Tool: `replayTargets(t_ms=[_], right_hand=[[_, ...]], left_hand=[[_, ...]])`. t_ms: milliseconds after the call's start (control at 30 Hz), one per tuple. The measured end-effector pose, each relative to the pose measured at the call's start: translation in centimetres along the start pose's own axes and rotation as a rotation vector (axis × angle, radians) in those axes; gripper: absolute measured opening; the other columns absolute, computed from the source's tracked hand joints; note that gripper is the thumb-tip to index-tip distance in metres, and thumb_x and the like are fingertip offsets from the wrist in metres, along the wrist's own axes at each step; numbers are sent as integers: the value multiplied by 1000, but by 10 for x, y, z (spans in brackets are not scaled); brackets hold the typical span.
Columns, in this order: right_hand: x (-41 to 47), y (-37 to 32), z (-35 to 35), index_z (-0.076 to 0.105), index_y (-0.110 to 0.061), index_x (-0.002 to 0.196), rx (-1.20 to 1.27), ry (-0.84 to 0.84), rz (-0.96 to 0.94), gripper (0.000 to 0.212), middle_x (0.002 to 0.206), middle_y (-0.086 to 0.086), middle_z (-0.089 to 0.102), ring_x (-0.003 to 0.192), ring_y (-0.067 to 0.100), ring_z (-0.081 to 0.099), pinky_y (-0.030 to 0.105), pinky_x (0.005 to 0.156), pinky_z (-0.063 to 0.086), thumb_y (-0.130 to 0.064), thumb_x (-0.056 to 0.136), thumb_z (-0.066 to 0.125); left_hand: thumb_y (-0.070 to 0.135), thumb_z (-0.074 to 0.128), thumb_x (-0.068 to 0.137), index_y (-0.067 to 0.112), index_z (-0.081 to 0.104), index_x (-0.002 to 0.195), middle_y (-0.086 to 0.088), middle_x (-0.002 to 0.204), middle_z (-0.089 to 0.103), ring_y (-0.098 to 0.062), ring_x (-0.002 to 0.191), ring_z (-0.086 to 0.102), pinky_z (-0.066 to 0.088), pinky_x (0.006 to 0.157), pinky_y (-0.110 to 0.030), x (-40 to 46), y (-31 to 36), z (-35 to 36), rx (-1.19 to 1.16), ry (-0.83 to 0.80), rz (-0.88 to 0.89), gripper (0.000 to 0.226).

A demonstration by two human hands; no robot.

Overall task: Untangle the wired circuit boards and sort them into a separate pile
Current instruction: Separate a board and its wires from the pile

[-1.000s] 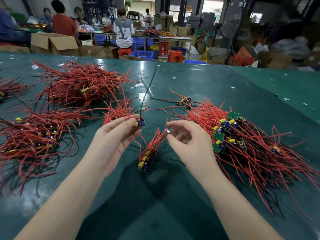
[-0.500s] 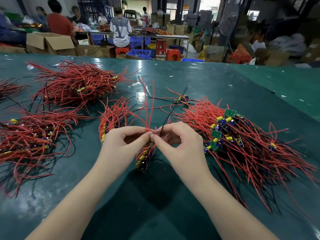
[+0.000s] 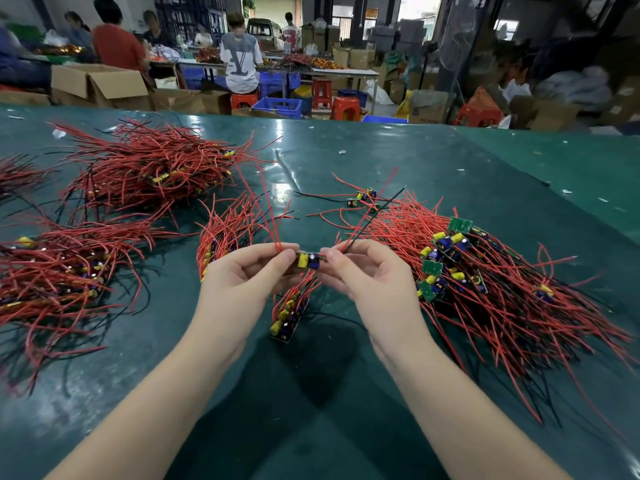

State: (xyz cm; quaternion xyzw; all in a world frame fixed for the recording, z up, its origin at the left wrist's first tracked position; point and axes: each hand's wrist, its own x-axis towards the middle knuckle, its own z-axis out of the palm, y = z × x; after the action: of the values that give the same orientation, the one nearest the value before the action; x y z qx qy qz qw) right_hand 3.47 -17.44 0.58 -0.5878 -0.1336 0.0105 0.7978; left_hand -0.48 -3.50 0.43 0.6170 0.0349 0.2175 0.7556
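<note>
A green table fills the view, seen from above by a person whose two bare forearms reach forward over it; every place here is given relative to the small circuit board held above the middle of the table.

Far left of the board, a flat heap of red-wired boards lies on the table; behind that heap and left of the board, a larger mound of red wires rests nearer the table's far edge; just left of the board and slightly behind it, a small curved bundle of wired boards lies on the table.

The left hand is immediately left of the board, thumb and forefinger pressed together on the board's left end, pinching it where its red wires rise up and away; the other fingers curl loosely beneath.

The board itself carries a yellow part and a dark blue part, and it sits between the two sets of fingertips; directly below it, a short stack of boards lies on the table between the wrists.

The right hand is immediately right of the board, fingertips pinching its right end together with a thin black wire that slants up to the right.

Right of the board spreads a big tangled pile of red and black wires with green boards showing; behind and slightly right of the board, a single loose board lies apart.
</note>
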Motion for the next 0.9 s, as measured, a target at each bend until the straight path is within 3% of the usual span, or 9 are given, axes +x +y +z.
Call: replayTargets(t_ms=[133, 400, 600, 733, 900], right_hand=[[0, -5, 2, 60, -5, 87, 201, -55, 140, 10, 91, 22, 72, 80, 29, 71, 33, 76, 59, 2, 92, 56], [2, -10, 1, 60, -9, 87, 428, -89, 318, 7, 84, 14, 74, 72, 19, 72, 25, 67, 58, -3, 90, 57], [0, -7, 1, 60, -6, 85, 302, -66, 166, 10, 91, 20, 71, 80, 26, 71, 29, 74, 58, 3, 90, 58], [-2, -4, 2, 63, -9, 82, 176, -95, 69, 17, 87, 12, 72, 87, 24, 69, 34, 83, 57, 8, 83, 64], [-2, -4, 2, 71, -13, 82, 44, -102, 18, 21, 84, 7, 74, 84, 21, 69, 30, 82, 57, 8, 81, 68]], left_hand=[[3, 58, 87, 4, 69, 94, -4, 81, 75, -11, 75, 71, 56, 68, -20, 1, 2, -1, -133, -5, -78, 14], [12, 61, 76, 9, 70, 94, -5, 85, 75, -8, 73, 71, 54, 62, -15, 3, 7, 0, -427, -39, -255, 20], [9, 64, 73, 4, 68, 99, -7, 88, 74, -10, 78, 71, 54, 70, -14, 2, 6, -2, -339, -43, -177, 26], [7, 66, 69, 4, 68, 101, -7, 88, 75, -12, 78, 71, 54, 69, -15, 3, 6, -4, -289, -9, -174, 32], [7, 67, 69, 3, 66, 103, -6, 85, 75, -10, 76, 71, 54, 68, -15, 3, 6, -3, -272, 5, -181, 35]])
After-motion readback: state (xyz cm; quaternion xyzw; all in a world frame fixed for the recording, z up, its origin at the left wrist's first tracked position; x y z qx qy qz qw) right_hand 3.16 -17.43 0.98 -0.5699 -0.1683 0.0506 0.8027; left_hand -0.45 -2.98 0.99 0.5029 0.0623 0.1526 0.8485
